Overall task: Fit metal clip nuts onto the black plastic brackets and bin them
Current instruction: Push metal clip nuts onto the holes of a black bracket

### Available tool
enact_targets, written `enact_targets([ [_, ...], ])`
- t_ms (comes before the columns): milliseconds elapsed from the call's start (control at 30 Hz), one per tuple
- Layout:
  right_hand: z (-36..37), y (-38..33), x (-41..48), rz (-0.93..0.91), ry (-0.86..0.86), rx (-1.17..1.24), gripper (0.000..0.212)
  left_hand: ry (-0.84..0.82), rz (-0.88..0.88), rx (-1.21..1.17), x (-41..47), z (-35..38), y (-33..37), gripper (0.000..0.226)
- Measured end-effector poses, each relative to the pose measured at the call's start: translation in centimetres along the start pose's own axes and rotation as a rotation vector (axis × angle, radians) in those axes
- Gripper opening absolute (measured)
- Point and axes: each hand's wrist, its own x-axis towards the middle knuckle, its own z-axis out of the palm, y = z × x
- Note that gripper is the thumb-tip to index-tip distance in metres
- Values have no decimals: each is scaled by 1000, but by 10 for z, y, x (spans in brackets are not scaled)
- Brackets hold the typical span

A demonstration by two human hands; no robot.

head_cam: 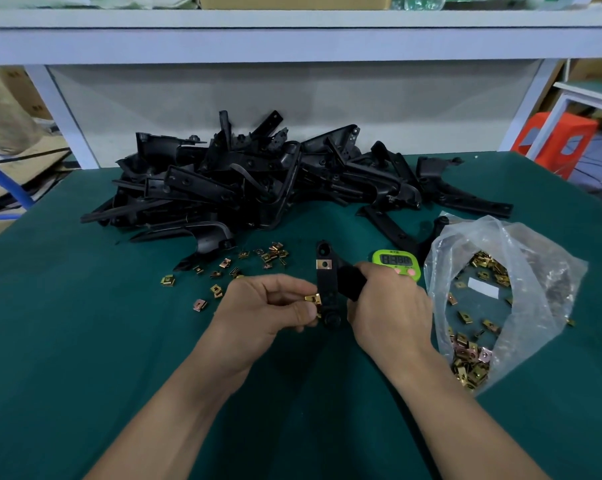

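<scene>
Metal clip (pixel 312 298) (light, likely slippery), pinched by left hand (pixel 263 308), meets the stiff bracket (pixel 328 289) at nine o'clock; right hand (pixel 386 306) grips its three-o'clock arm.

Nothing legible with certainty. Dark digits on the grey display of the timer (pixel 395 261), about four places, too blurred to read. Tiny print above that display, illegible. White label (pixel 483 286) inside the bag (pixel 535 271), beside clip nuts (pixel 471 367), no lettering made out. Dark marks on the boxes (pixel 24 93) at far left, unreadable
</scene>
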Motion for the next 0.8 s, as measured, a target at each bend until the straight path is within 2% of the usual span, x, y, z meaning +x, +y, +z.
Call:
enact_targets([
  [233, -1, -9, -8, -57, -21, -128, 27, -20, -60, 128, 1, -10, 2, 44],
  [433, -10, -17, -12, -85, -47, -174, 27, -125, -99, 126, 0, -19, 7, 61],
  [533, -11, -21, -16, -99, -50, -224, 27, -112, -95, 74, 2, -18, 7, 72],
  [633, -11, -21, -15, -113, -7, -123, 26, -87, -83, 61, 5, -20, 6, 64],
  [700, -9, -21, -14, -157, -20, 11, 59, -10, -86, 81, 7, -21, 3, 53],
  [733, -9, -21, -15, -176, -38, 95, 69, 48, -83, 85, 8, -22, 1, 49],
  [800, -8, -24, -16, -184, -52, 229, 65, 171, -54, 93, 10, -22, -1, 40],
])
